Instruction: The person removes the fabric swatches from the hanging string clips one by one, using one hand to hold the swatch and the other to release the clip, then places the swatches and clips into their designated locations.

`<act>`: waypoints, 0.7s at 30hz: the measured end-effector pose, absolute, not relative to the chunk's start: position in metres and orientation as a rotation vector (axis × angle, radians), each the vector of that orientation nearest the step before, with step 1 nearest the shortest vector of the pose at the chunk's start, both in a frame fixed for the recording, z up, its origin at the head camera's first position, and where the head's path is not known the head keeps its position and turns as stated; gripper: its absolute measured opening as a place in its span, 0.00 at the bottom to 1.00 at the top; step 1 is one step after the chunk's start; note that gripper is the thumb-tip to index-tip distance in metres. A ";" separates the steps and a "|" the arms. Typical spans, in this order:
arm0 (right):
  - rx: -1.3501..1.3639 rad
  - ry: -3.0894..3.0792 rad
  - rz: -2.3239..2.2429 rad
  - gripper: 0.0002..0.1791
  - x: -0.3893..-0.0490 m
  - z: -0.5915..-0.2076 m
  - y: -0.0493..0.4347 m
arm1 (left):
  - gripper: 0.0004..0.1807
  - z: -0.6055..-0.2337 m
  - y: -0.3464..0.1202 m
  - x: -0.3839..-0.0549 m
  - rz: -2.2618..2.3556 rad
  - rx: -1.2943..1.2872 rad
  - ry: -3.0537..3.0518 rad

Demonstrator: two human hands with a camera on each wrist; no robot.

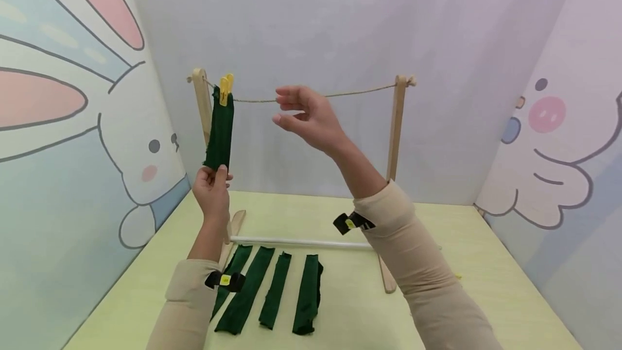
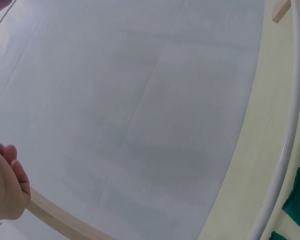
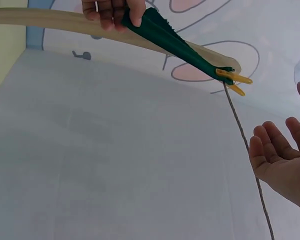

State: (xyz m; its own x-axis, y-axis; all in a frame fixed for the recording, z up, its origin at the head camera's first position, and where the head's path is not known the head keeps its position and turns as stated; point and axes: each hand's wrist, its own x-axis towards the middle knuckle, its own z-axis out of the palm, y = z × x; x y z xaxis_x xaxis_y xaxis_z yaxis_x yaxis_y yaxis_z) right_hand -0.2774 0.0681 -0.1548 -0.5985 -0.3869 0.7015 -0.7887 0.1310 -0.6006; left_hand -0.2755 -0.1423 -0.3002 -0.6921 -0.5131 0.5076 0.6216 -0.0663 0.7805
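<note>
A dark green cloth strip (image 1: 222,133) hangs from a thin rope (image 1: 257,101) near the left wooden post. A yellow clothespin (image 1: 224,91) clips its top to the rope. My left hand (image 1: 212,192) pinches the strip's lower end between thumb and fingers; in the left wrist view only part of this hand (image 2: 12,175) and a sliver of cloth show at the edge. Right of the strip, my right hand (image 1: 311,118) is raised by the rope with fingers loosely bent and nothing in it. The right wrist view shows the clothespin (image 3: 232,80) gripping the cloth's end.
Several green strips (image 1: 250,290) lie on the pale yellow table (image 1: 359,307). Wooden posts, the right one (image 1: 396,128) among them, carry the rope, and a white bar (image 1: 301,242) joins their feet. Walls with cartoon animals stand at both sides.
</note>
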 end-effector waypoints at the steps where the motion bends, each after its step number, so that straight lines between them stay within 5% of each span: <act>1: 1.134 -2.032 1.451 0.25 -0.279 -0.152 0.064 | 0.03 -0.300 -0.142 -0.275 -1.851 -0.116 -1.422; 21: 0.936 -2.282 1.128 0.25 -0.311 -0.120 -0.012 | 0.05 -0.303 -0.148 -0.273 -1.825 -0.058 -1.484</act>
State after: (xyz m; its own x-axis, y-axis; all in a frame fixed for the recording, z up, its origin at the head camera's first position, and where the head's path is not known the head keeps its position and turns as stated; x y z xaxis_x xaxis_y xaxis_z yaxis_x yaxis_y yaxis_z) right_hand -0.3115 -0.0117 -0.1202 -0.6815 -0.3815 0.6245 -0.7278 0.4423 -0.5240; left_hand -0.2734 -0.1480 -0.3025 -0.7034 -0.5240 0.4804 0.5772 -0.0265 0.8162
